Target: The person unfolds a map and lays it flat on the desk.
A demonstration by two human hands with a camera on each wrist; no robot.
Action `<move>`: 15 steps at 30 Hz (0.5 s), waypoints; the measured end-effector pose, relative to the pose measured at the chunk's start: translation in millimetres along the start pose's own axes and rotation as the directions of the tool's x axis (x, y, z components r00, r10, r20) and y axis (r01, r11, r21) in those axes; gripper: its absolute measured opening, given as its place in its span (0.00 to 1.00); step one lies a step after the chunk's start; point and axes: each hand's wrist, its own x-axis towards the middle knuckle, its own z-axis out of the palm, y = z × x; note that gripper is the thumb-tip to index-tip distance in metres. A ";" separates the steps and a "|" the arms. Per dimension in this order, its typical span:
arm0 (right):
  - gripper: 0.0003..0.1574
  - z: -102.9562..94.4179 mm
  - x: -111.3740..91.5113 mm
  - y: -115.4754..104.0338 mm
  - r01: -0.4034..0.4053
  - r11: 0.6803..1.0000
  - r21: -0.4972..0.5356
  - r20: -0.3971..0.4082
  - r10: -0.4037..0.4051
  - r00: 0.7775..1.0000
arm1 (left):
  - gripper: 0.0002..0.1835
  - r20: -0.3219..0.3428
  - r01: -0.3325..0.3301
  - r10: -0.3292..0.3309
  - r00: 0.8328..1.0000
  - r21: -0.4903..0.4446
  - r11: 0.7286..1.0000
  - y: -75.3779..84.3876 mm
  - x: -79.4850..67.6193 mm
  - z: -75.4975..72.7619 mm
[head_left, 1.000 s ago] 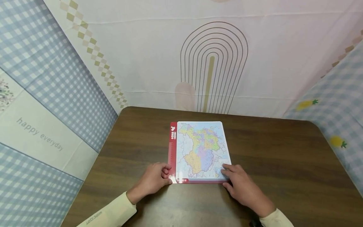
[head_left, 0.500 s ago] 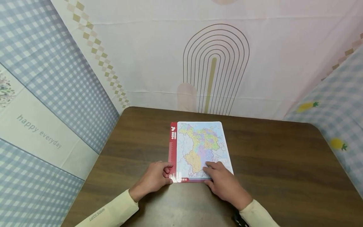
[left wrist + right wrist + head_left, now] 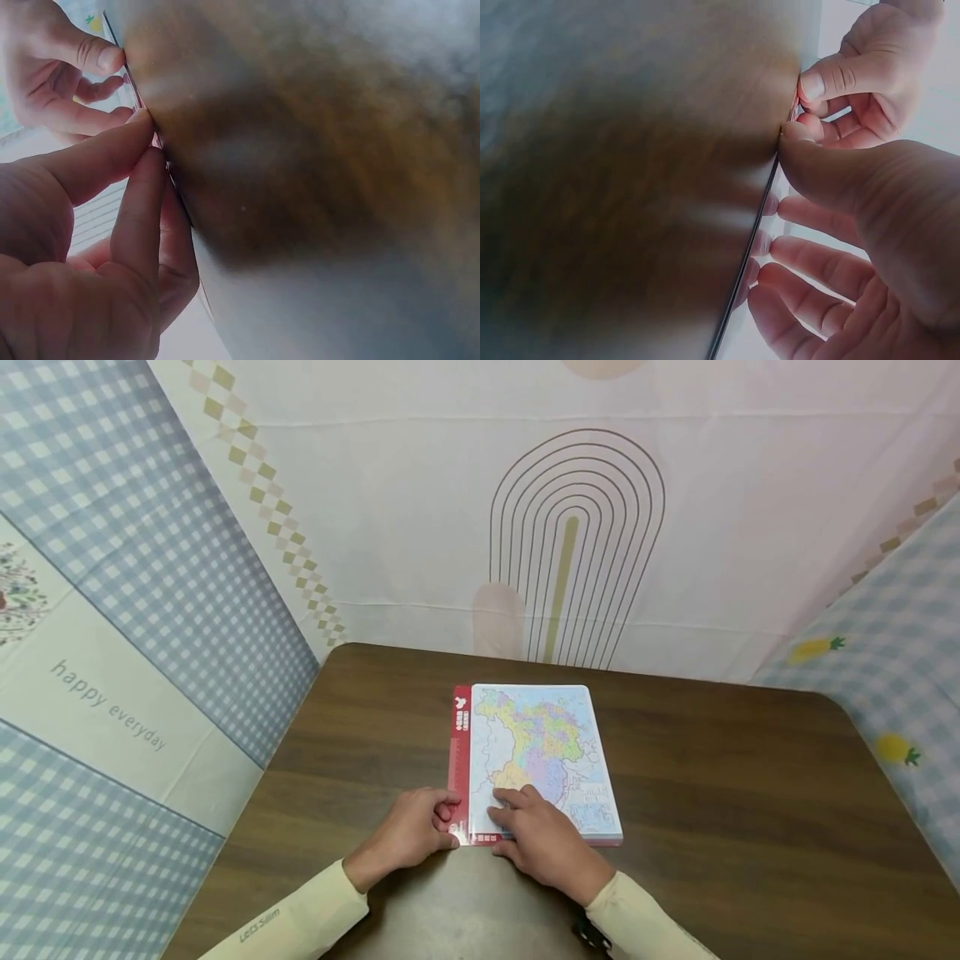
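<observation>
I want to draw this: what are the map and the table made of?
The map looks like glossy card or plastic; white glare shines on its red corner. The table seems wood or wood-look laminate: brown streaky grain, soft sheen.

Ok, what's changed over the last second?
The right hand slid left along the near edge of the map, from its right corner toward the left hand. The left hand stayed at the near left corner; the map hasn't visibly moved.
</observation>
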 end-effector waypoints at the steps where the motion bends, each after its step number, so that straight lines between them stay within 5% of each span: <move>1: 0.28 0.2 1.3 -0.5 0.007 1.000 -0.006 0.005 -0.007 1.000 | 0.30 0.000 -0.001 0.001 1.000 0.001 1.000 0.0 -0.1 0.1; 15: 0.23 0.1 5.4 -6.2 0.063 0.991 -0.122 0.027 -0.061 0.998 | 0.29 0.021 -0.018 0.017 1.000 0.009 1.000 0.5 -0.3 -0.7</move>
